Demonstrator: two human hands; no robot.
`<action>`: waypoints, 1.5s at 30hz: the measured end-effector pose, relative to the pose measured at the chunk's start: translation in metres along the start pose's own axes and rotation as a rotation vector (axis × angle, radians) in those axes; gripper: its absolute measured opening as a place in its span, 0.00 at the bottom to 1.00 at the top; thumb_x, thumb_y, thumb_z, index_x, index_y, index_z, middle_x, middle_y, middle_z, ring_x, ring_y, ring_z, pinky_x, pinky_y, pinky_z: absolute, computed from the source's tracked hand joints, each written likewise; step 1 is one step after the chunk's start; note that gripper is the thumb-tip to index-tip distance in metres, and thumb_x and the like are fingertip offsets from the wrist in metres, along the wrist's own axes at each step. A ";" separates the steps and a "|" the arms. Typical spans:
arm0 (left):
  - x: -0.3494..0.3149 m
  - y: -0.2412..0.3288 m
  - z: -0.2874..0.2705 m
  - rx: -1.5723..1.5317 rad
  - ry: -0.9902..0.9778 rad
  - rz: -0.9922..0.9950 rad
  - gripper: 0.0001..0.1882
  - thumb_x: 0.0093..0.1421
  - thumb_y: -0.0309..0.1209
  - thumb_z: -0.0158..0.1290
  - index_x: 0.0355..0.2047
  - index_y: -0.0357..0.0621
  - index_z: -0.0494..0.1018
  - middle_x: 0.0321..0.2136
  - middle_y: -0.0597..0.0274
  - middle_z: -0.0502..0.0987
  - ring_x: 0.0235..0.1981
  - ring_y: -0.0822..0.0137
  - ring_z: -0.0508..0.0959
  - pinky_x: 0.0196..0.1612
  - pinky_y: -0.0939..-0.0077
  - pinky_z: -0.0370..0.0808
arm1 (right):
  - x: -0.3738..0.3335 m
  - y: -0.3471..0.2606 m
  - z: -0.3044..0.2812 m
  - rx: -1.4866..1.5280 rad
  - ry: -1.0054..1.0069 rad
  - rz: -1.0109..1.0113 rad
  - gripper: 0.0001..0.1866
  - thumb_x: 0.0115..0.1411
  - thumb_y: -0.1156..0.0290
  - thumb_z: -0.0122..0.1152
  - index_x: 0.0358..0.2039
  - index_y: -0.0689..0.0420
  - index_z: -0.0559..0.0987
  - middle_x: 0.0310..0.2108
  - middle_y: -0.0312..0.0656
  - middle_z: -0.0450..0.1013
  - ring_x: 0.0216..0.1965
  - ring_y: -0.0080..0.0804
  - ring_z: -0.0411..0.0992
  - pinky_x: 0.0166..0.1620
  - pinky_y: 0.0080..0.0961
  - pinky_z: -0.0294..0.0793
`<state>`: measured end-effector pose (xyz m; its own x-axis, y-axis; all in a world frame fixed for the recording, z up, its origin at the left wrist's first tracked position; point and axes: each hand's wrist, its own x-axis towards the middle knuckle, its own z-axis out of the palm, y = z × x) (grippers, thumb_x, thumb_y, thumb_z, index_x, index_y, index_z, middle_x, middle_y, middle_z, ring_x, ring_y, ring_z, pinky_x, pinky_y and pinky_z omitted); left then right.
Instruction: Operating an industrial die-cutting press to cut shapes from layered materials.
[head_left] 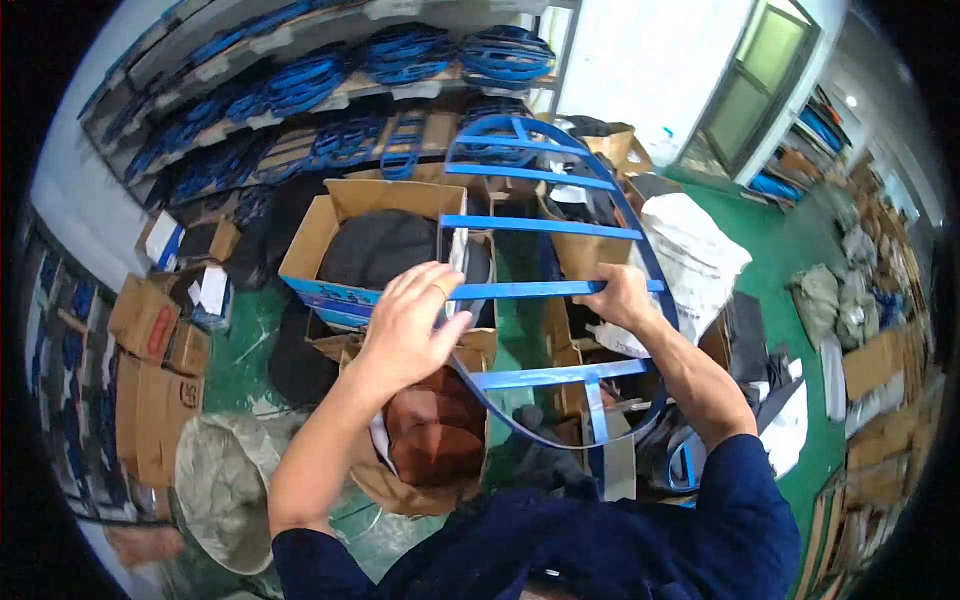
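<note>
Head view: held upright at centre, a large blue oval metal frame with flat horizontal crossbars point(545, 226), its top at twelve o'clock and its lower curve at six. Left hand point(410, 318) raised at nine o'clock of the frame, fingers curled over the left rim beside the end of a crossbar; how tightly closed, cannot tell. Right hand point(620, 298) at three o'clock, fingers wrapped around the right rim where the same crossbar meets it, pressed shut on the metal. Behind the frame, toward eleven o'clock, an open brown cardboard box with dark fabric inside point(345, 235). Just below the left hand, at seven o'clock, a rust-brown cushion in a paper-lined carton point(435, 430). At two o'clock, a white woven sack point(700, 255) on green floor point(780, 250). Along the top, from ten to twelve o'clock, wall shelves stacked with more blue frames point(330, 80).
</note>
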<state>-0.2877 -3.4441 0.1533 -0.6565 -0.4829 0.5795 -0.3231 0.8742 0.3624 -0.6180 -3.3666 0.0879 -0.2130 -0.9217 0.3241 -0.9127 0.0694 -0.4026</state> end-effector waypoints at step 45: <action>0.327 -0.756 0.381 -0.574 0.830 -1.603 0.28 0.57 0.36 0.61 0.52 0.31 0.68 0.47 0.55 0.75 0.49 0.65 0.73 0.49 0.69 0.70 | 0.744 0.290 0.383 -0.029 -0.597 -0.401 0.06 0.46 0.66 0.67 0.22 0.53 0.81 0.24 0.47 0.77 0.28 0.47 0.77 0.32 0.39 0.75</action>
<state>-0.5176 -4.2434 -0.2093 0.4977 -0.7634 -0.4118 0.1379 -0.3991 0.9065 -0.9080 -4.1788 -0.1157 0.3601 -0.9291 -0.0845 -0.8915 -0.3160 -0.3247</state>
